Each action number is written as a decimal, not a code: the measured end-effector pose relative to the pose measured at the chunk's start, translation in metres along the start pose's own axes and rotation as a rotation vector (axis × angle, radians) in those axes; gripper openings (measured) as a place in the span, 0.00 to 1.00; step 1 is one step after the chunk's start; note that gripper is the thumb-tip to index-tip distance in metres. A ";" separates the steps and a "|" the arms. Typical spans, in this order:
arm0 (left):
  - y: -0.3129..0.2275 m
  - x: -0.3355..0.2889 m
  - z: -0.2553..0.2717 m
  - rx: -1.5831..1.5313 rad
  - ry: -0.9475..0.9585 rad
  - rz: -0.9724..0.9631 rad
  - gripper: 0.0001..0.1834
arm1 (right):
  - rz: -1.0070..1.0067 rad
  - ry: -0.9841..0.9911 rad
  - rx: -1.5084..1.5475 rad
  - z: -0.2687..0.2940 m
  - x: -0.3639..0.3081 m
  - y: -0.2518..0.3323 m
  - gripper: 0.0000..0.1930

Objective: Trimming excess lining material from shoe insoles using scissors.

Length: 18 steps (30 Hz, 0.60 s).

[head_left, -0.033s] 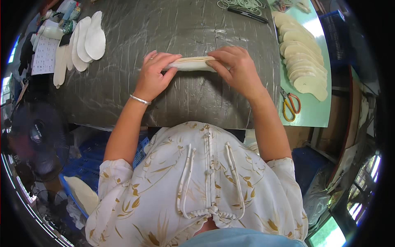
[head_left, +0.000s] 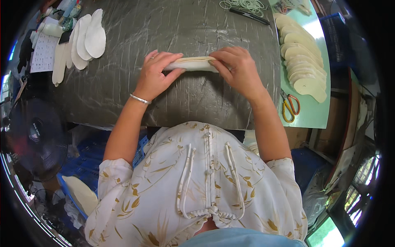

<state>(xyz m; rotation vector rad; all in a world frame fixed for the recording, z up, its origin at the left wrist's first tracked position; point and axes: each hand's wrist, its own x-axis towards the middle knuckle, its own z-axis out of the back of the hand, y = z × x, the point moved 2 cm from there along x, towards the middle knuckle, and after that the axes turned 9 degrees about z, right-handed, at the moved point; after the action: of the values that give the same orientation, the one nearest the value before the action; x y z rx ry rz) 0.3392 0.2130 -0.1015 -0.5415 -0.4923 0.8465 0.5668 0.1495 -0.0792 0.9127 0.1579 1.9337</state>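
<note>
Both hands grip a pale insole held level above the dark work surface. Seen nearly edge-on, it has a cream strip along the top and a white side toward me. My left hand closes on its left end, thumb on the near side and fingers on the far side. At the other end, my right hand pinches it the same way. The fingers partly cover both ends. A bracelet circles my left wrist.
White insoles lie at the table's far left. On the green board at right are a row of overlapping cream insoles and scissors. A black pen lies beside pale elastic bands. A fan stands at left.
The hands keep the same hold on the insole. The view has shifted very slightly, with the table things a few pixels away from where they were.
</note>
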 end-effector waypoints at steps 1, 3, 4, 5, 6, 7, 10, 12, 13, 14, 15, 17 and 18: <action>0.002 -0.001 0.003 -0.012 -0.011 0.008 0.17 | 0.000 0.021 -0.011 0.002 0.004 0.002 0.08; 0.014 -0.005 0.003 -0.034 -0.040 0.011 0.16 | -0.029 0.062 -0.013 0.003 0.009 0.003 0.07; 0.020 -0.005 0.003 -0.046 -0.053 0.016 0.16 | -0.020 0.077 -0.021 0.002 0.012 0.004 0.07; 0.024 -0.004 0.002 -0.057 -0.055 0.009 0.15 | -0.017 0.084 -0.049 0.001 0.016 0.004 0.08; 0.027 -0.003 0.001 -0.067 -0.056 0.001 0.14 | -0.013 0.090 -0.077 0.001 0.020 0.005 0.08; 0.025 -0.004 0.002 -0.073 -0.061 0.013 0.12 | -0.012 0.114 -0.082 -0.003 0.025 0.010 0.10; 0.028 -0.005 -0.001 -0.082 -0.090 0.011 0.12 | 0.046 0.166 -0.153 -0.021 0.035 0.022 0.07; 0.027 -0.006 0.001 -0.109 -0.086 0.011 0.14 | 0.060 0.195 -0.157 -0.025 0.039 0.023 0.05; 0.029 -0.007 0.002 -0.148 -0.146 -0.008 0.17 | 0.062 0.202 -0.157 -0.023 0.040 0.024 0.05; 0.028 -0.009 0.008 -0.146 -0.179 0.025 0.20 | 0.070 0.210 -0.156 -0.022 0.041 0.024 0.05; 0.034 -0.012 0.009 -0.155 -0.192 0.071 0.20 | 0.033 0.231 -0.164 -0.021 0.041 0.023 0.05; 0.055 -0.020 0.012 -0.226 -0.151 0.152 0.19 | -0.005 0.240 -0.193 -0.023 0.043 0.025 0.07; 0.065 -0.022 0.012 -0.290 -0.097 0.189 0.19 | 0.002 0.245 -0.190 -0.028 0.047 0.027 0.07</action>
<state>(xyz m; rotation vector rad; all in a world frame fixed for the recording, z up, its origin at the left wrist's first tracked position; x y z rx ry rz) 0.2828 0.2333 -0.1367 -0.8251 -0.6658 0.9919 0.5172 0.1798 -0.0616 0.5508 0.1132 2.0191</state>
